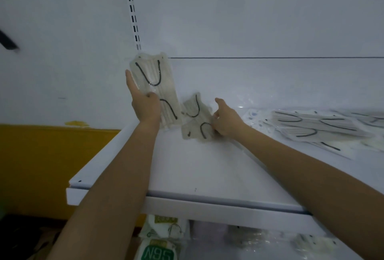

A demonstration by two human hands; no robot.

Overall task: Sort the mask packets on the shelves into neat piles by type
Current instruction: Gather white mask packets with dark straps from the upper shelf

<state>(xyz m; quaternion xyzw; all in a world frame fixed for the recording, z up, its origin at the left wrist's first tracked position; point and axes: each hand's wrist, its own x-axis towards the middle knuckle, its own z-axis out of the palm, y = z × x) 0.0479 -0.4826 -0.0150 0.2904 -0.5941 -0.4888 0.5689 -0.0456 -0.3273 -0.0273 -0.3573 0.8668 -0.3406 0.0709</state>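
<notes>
N95 packets (158, 253) lie nearest, under the shelf (207, 203), well below the slotted upright (132, 10). Right hand (226, 121) pinches a small black-loop packet (194, 118) by its right edge, down-right of the upright. Left hand (145, 106) — thumb across the face — grips a longer packet (154, 81) just under the upright's foot, long axis nearly in line with it. Loose pile (318, 126) lies far right of the upright — right hand nearer, likely the one to deliver.

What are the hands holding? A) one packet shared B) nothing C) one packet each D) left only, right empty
C: the left hand holds one mask packet upright, and the right hand pinches a second packet beside it.
</notes>
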